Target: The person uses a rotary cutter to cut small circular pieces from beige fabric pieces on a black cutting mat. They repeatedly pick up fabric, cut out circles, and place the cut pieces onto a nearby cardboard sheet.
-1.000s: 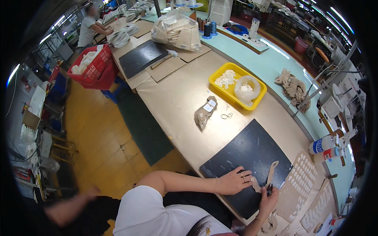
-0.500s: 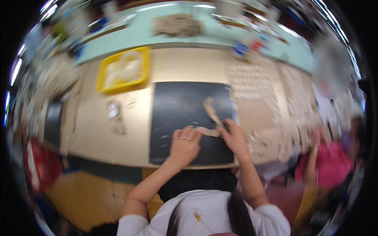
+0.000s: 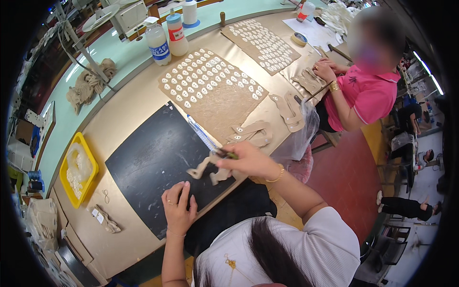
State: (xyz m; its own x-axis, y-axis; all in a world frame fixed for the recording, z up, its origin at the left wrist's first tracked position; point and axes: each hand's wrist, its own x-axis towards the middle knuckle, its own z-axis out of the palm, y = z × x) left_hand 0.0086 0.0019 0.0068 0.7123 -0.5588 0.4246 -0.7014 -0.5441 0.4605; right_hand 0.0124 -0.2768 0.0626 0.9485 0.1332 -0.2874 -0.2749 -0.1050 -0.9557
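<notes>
The right hand [image 3: 252,160] is gripping a dark tool [image 3: 224,153], apparently with beige strips [image 3: 201,167]; the empty left hand [image 3: 179,207] is resting half-open nearby.

From my remote station I see a tan tabletop [image 3: 124,115], a pale green tabletop [image 3: 129,58] along its far side, red flooring [image 3: 351,167], yellow flooring [image 3: 372,136] beside it, and a bright tube light [image 3: 421,62].

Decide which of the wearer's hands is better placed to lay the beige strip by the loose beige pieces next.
The right hand, probably: it seems to hold the beige strip and is nearer the loose beige pieces; the left hand looks empty.
</notes>
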